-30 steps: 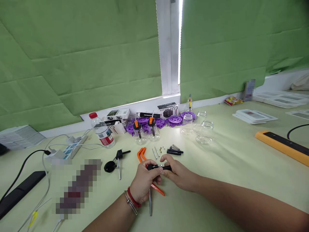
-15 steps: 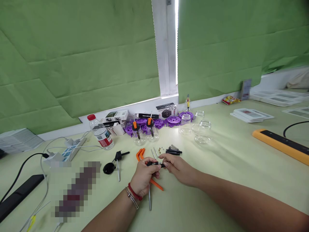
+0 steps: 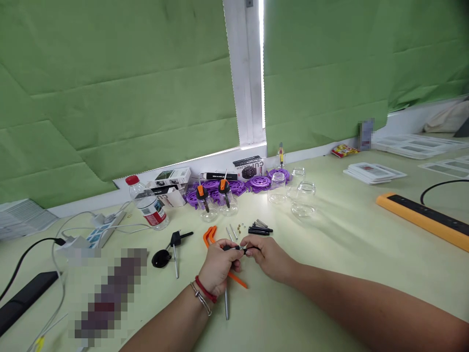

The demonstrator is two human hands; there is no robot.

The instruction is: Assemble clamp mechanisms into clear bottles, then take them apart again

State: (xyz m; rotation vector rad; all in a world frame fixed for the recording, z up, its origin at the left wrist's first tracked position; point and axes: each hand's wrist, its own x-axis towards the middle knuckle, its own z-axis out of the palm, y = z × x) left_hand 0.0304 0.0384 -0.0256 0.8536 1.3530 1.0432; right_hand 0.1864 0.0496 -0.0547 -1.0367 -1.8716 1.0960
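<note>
In the middle of the table my left hand [image 3: 216,266] is closed on a small dark part with a bright metal bit, its kind too small to tell. My right hand [image 3: 271,256] meets it from the right, fingertips pinching a thin black piece [image 3: 253,249] against that part. Below the left hand a metal rod [image 3: 226,305] and an orange strip [image 3: 238,280] stick out. Just beyond the hands lie orange curved handles [image 3: 209,234], thin metal pins [image 3: 233,231], tiny brass-coloured bits [image 3: 239,228], black cylinders [image 3: 260,230] and springs [image 3: 261,223].
Left of the hands lies a black part with a metal rod [image 3: 176,256]. Behind stand glass jars [image 3: 303,203], two with black and orange tops, purple lattice pieces [image 3: 259,183], boxes [image 3: 170,195] and a water bottle [image 3: 154,212]. A power strip [image 3: 104,231] trails cables at left.
My right fingers have shifted slightly, and the thin black piece between them shows more. The left hand keeps its grip. The whole view has shifted a little.
</note>
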